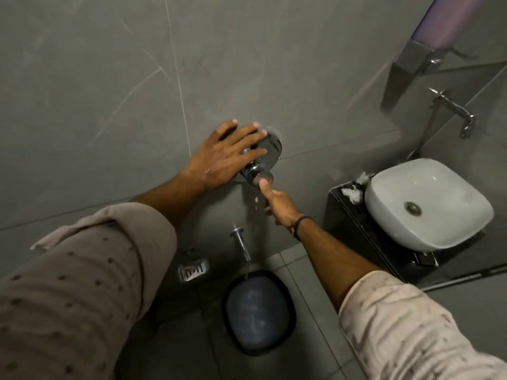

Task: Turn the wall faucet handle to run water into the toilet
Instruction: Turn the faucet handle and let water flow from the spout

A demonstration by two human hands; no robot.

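Note:
A chrome wall faucet handle (256,171) juts from a round chrome plate (271,146) on the grey tiled wall. My left hand (227,154) lies flat with fingers spread over the plate and the handle's upper part. My right hand (277,204) comes from below, its thumb pressing on the handle's round end and the fingers curled beneath it. Lower on the wall a chrome spout (242,242) lets a thin stream of water fall into the dark blue basin (258,311) on the floor.
A white washbasin (428,204) sits on a dark counter (354,215) at the right, with a chrome tap (452,108) on the wall above it. A metal soap holder (193,270) hangs left of the spout. Pale floor tiles surround the blue basin.

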